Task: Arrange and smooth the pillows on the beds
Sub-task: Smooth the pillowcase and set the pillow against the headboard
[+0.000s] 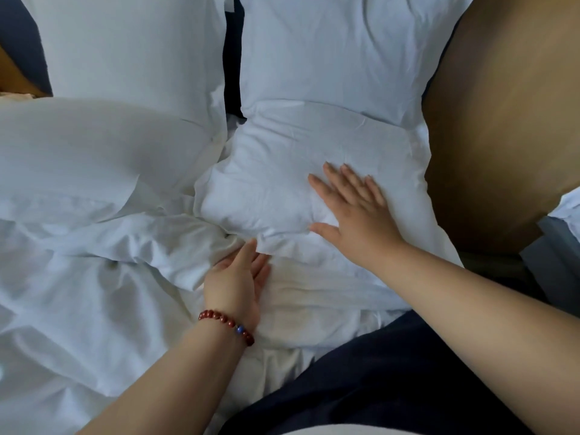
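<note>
The right hand (354,211) lies flat on the near right pillow (282,171), palm down and fingers spread, pressing into its lower right part. That pillow lies on the bed in front of a back pillow (329,51), which stands upright; its top is cut off by the frame edge.

The left hand (238,281) is turned on its edge at the pillow's near lower corner. Its fingers are straight and together, and their tips slip under the pillow's hem, so how far they reach is hidden. A red bead bracelet (227,324) circles that wrist.

To the left are two more pillows, one upright (131,42) and one lying down (94,146), both cut off by the frame. A dark headboard (232,58) shows in the gap between the upright pair. A rumpled white duvet (78,277) covers the near bed. A brown panel (502,120) stands just right of the pillows; what it is cannot be told. Dark cloth (392,372) fills the bottom edge.
</note>
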